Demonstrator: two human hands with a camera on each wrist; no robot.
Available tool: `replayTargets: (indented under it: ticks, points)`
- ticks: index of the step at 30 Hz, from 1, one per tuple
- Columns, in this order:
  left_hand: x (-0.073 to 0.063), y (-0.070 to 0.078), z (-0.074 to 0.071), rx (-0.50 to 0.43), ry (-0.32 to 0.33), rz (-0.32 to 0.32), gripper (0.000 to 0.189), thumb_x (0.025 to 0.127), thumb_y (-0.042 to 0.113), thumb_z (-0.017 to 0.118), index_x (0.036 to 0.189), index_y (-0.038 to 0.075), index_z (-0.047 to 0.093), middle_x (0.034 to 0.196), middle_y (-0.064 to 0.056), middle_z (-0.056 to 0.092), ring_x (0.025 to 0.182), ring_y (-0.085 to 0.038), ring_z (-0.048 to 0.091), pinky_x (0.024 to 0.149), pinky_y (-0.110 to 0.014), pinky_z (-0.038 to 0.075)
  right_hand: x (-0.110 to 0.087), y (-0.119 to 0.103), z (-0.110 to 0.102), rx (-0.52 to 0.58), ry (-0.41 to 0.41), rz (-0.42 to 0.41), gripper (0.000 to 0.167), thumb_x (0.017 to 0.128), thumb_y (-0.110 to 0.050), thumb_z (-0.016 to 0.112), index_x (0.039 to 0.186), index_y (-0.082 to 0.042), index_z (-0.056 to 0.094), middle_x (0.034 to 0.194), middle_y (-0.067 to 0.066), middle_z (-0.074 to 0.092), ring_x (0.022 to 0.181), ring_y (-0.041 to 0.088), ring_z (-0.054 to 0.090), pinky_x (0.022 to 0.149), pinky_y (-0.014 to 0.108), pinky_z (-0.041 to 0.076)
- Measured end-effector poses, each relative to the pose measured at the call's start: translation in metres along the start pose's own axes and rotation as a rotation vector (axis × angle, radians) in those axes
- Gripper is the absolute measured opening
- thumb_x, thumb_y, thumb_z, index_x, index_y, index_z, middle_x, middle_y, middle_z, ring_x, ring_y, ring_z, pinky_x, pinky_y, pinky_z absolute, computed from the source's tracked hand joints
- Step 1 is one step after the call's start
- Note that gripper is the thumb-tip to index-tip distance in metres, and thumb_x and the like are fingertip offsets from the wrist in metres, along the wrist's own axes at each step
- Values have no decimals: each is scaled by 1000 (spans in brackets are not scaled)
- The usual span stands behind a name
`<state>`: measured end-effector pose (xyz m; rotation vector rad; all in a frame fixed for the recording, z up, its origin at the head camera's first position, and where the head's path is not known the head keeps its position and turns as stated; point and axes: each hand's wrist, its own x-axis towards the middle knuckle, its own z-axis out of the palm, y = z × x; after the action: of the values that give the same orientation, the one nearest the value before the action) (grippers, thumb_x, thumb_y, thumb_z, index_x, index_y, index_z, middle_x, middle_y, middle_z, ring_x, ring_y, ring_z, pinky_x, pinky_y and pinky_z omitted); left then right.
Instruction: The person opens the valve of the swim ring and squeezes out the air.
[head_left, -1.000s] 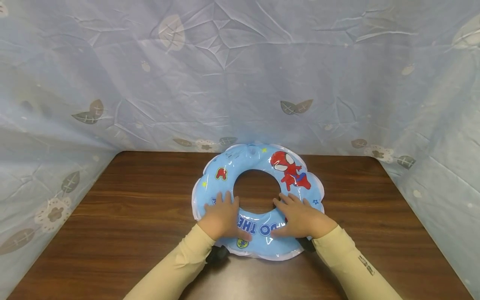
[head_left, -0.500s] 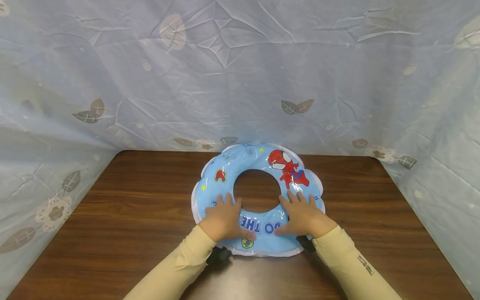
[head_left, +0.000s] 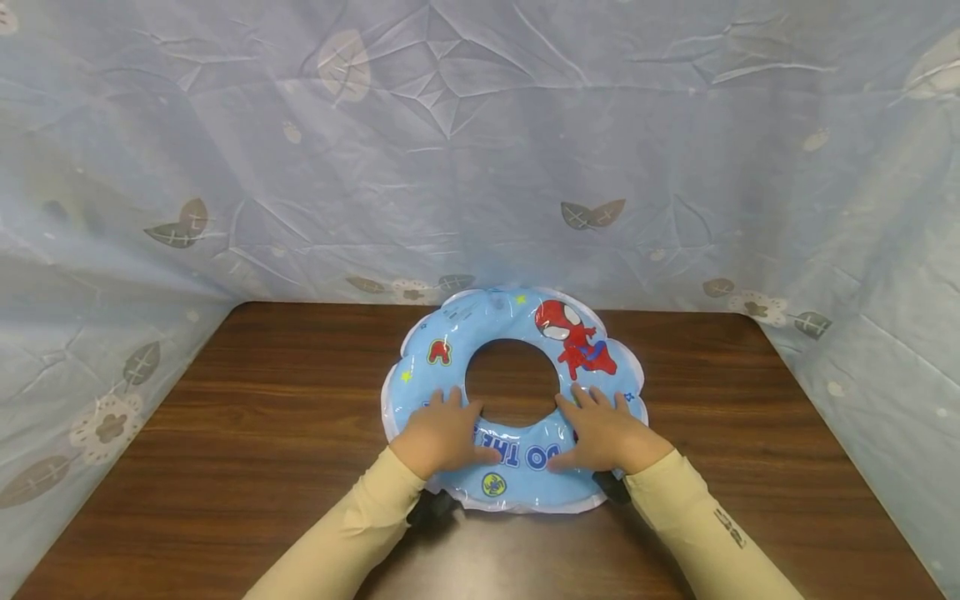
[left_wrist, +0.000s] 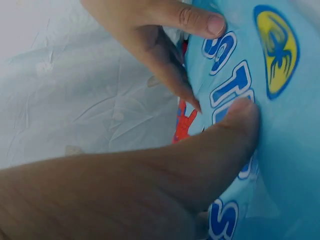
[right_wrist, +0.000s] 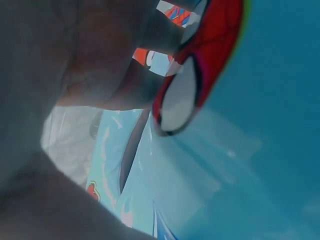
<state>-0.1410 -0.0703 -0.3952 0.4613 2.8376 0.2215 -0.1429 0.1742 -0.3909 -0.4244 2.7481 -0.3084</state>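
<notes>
A light blue inflatable swim ring with a scalloped white edge lies on the wooden table, its lettering upside down in the head view. A red cartoon figure is printed on its far right part. On the near left part rests my left hand, fingers spread. My right hand lies spread on the near right part. In the left wrist view the left thumb touches the blue vinyl beside the letters. The right wrist view shows right-hand fingers against the ring near a printed red mask.
The dark wood table extends on both sides of the ring. A pale blue-grey cloth with leaf and flower prints hangs behind and at the sides. Black wrist gear sits under the left wrist.
The ring has turned slightly, its near part shifting a little to the right and its far part to the left. Both hands stay on it, with slight shifts of the fingers.
</notes>
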Motion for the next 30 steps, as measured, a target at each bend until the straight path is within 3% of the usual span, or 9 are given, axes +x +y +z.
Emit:
replayTargets:
  ticks: [5,12,16,19,22,25,30]
  points:
    - [3,5,7,40,54,-28,86,79,64,81,142,9,59,139,-24,53,125,-43,50,85,-65,54,1,0,-1,-7,4,-7,105,75,-54,86,157,-5,42,163,26,33,149,55,25,116,77,12]
    - [0,9,4,42,60,-36,85,79,62,82,141,7,58,143,-26,52,130,-45,48,88,-68,52,0,2,-2,-6,-1,-11,105,75,-54,86,157,-6,42,163,25,34,149,55,25,116,76,14]
    - [0,5,2,11,29,-12,86,83,62,79,145,7,56,146,-26,49,131,-45,47,91,-66,52,1,6,-2,24,-20,-18,104,76,-55,85,157,-6,42,163,25,33,149,54,26,115,77,16]
    - [1,-3,-2,-28,-33,25,84,88,61,73,150,9,53,154,-27,43,140,-49,41,102,-66,47,2,10,-2,51,-37,-32,102,77,-55,84,157,-6,43,163,25,33,149,54,27,114,77,19]
    - [1,-13,-8,-52,-109,64,73,95,54,67,154,13,50,162,-25,36,149,-49,31,115,-62,36,4,14,-1,77,-49,-44,101,78,-54,83,157,-7,43,164,24,33,149,52,26,115,75,21]
    - [1,-20,-15,-69,-150,90,63,98,43,68,153,14,52,162,-20,39,151,-44,31,120,-57,31,5,17,-1,89,-59,-50,99,79,-53,83,158,-8,42,164,22,33,151,51,25,116,73,22]
    - [1,-23,-19,-87,-103,126,65,90,36,80,145,11,60,152,-18,52,141,-40,46,115,-54,40,3,19,-3,94,-61,-65,98,79,-51,83,158,-9,42,165,22,33,151,51,24,116,73,23]
